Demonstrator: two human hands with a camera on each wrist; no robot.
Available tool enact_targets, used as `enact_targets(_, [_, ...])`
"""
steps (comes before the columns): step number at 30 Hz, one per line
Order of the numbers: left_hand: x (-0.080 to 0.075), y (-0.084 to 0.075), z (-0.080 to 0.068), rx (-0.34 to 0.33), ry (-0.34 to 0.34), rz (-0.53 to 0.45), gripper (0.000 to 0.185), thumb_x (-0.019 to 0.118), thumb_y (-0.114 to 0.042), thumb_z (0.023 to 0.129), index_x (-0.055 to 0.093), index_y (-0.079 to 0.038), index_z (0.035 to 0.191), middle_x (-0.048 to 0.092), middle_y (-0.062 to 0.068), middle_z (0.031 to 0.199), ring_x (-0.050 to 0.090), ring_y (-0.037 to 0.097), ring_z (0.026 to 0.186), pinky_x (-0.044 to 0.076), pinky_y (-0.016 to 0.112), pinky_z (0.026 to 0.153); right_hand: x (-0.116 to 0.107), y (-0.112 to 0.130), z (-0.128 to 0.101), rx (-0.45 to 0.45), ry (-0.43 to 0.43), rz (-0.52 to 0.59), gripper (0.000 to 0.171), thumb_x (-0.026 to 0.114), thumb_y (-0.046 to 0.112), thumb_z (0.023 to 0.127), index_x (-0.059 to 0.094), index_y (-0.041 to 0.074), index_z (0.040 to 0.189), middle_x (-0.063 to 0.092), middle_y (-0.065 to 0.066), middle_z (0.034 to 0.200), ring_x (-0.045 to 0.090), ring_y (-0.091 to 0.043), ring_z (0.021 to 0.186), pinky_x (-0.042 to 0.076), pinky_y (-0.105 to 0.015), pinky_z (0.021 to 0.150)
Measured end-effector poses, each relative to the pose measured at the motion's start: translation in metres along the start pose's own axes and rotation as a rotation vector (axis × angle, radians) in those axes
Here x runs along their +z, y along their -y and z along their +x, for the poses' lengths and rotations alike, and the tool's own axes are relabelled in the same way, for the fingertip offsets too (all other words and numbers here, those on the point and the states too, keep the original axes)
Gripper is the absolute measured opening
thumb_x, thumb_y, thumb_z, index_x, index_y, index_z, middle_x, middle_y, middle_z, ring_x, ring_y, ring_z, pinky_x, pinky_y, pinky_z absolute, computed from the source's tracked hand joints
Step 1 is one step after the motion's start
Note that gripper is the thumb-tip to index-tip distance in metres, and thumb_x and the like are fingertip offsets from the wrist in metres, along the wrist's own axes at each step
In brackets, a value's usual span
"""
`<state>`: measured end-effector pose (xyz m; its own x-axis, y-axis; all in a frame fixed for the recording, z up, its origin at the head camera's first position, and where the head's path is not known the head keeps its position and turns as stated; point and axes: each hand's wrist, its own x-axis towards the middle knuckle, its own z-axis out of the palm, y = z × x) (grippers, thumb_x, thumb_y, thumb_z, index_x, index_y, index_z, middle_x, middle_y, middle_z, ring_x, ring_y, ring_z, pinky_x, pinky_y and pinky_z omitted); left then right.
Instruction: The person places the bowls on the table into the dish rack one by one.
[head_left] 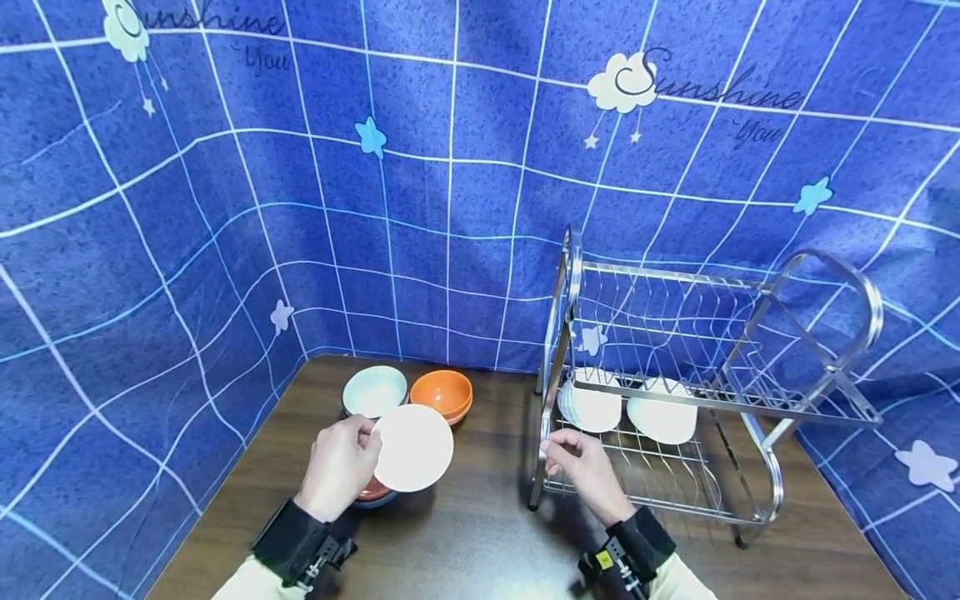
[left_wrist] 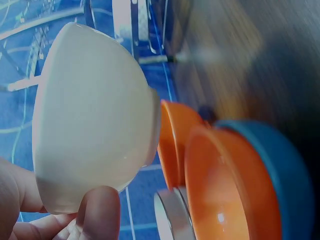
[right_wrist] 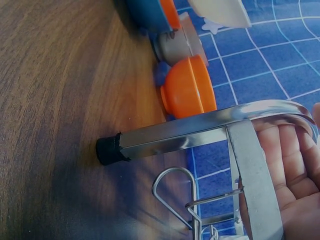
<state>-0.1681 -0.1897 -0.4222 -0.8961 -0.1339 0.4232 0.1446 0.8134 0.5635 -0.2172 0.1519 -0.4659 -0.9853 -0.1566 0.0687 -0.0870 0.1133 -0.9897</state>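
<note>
L hand point(head_left: 339, 467) pinches white bowl point(head_left: 413, 447) by rim, lifted above bowl stack point(head_left: 372, 493) on table point(head_left: 480, 533). R hand point(head_left: 581, 465) fingers curled round dish rack point(head_left: 558, 392) front frame, steadying it. Step: carrying bowl twd rack, prob. Next needs tilt + free slot beside racked bowls point(head_left: 592, 407).

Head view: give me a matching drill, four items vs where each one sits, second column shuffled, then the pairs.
Items:
1. white bowl
2. orange bowl
3. white plates
4. right hand

Places:
A. standing in the dish rack's lower tier
B. on the rack's front left frame
C. held by the left hand
D. on the table, at the back

Pairs: 1-C, 2-D, 3-A, 4-B
</note>
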Motion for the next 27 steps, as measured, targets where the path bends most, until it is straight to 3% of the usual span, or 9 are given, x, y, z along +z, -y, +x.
enact_targets(5, [0.008, -0.015, -0.004, 0.016, 0.025, -0.037, 0.012, 0.061, -0.004, 0.085, 0.065, -0.01, 0.075, 0.056, -0.003, 0.063, 0.049, 0.014, 0.056, 0.043, 0.028, 0.052, 0.001, 0.003, -0.001, -0.023, -0.006, 0.056, 0.02, 0.066, 0.009, 0.088, 0.063, -0.008, 0.097, 0.062, -0.013, 0.075, 0.062, -0.024, 0.067, 0.056, -0.042, 0.068])
enact_targets(10, [0.018, -0.028, -0.005, 0.051, 0.029, -0.068, 0.014, 0.062, -0.003, 0.083, 0.064, -0.011, 0.072, 0.055, -0.005, 0.061, 0.049, 0.01, 0.054, 0.042, 0.025, 0.051, 0.002, 0.0, -0.001, -0.07, -0.096, 0.113, 0.016, 0.063, 0.004, 0.088, 0.061, -0.01, 0.096, 0.062, -0.013, 0.079, 0.062, -0.024, 0.064, 0.056, -0.041, 0.065])
enact_targets(16, [0.029, -0.043, -0.009, 0.076, 0.042, -0.071, 0.011, 0.065, -0.005, 0.083, 0.064, -0.012, 0.075, 0.056, -0.006, 0.064, 0.048, 0.009, 0.056, 0.04, 0.024, 0.051, -0.001, 0.002, -0.004, -0.078, -0.137, 0.182, 0.02, 0.064, 0.009, 0.089, 0.06, -0.011, 0.088, 0.06, -0.008, 0.069, 0.054, -0.017, 0.051, 0.047, -0.025, 0.046])
enact_targets(19, [0.034, -0.05, -0.01, 0.086, 0.046, -0.078, 0.009, 0.065, -0.007, 0.085, 0.065, -0.012, 0.077, 0.056, -0.007, 0.064, 0.048, 0.008, 0.056, 0.04, 0.024, 0.051, -0.004, 0.005, -0.006, -0.074, -0.075, 0.204, 0.028, 0.063, 0.014, 0.091, 0.058, -0.013, 0.088, 0.06, -0.009, 0.066, 0.053, -0.016, 0.047, 0.042, -0.022, 0.04])
enact_targets(21, [0.037, -0.054, -0.01, 0.094, 0.033, -0.087, 0.009, 0.065, -0.008, 0.085, 0.066, -0.013, 0.077, 0.056, -0.007, 0.064, 0.048, 0.008, 0.056, 0.041, 0.024, 0.051, -0.007, 0.008, -0.008, -0.089, -0.008, 0.196, 0.031, 0.06, 0.017, 0.093, 0.057, -0.014, 0.09, 0.063, -0.015, 0.068, 0.057, -0.02, 0.047, 0.046, -0.026, 0.04])
enact_targets(27, [0.042, -0.063, -0.01, 0.134, -0.051, -0.13, 0.006, 0.067, -0.008, 0.083, 0.067, -0.012, 0.078, 0.058, -0.007, 0.068, 0.052, 0.009, 0.06, 0.045, 0.025, 0.055, -0.009, 0.018, -0.014, -0.173, 0.248, 0.181, 0.034, 0.049, 0.018, 0.1, 0.053, -0.015, 0.107, 0.065, -0.032, 0.092, 0.068, -0.034, 0.064, 0.056, -0.048, 0.055])
